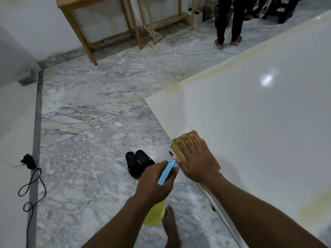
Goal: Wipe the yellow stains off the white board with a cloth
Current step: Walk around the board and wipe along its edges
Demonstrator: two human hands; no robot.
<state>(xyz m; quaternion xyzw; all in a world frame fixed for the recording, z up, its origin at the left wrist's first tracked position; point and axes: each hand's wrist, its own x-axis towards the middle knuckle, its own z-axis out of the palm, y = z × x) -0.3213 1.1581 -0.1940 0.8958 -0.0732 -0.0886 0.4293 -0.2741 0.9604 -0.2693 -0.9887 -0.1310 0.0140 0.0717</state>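
Observation:
A large glossy white board [250, 108] fills the right side, with yellow stains along its far-left edge [211, 74] and another yellow patch [315, 206] near the lower right. My right hand [197, 158] lies flat, fingers spread, pressing a tan cloth [178, 147] onto the board's near-left edge. Just left of it, off the board, my left hand [155, 183] grips a spray bottle [155, 215] with a yellow body and a blue trigger head [167, 171], its nozzle pointing toward the cloth.
The board rests over a grey marble floor [89, 122]. Black sandals [138, 161] lie near my left hand. A black cable [32, 187] runs at the left. Wooden frames [100, 24] stand at the back. A person's legs [227, 24] are at the top right. My foot [171, 228] shows below.

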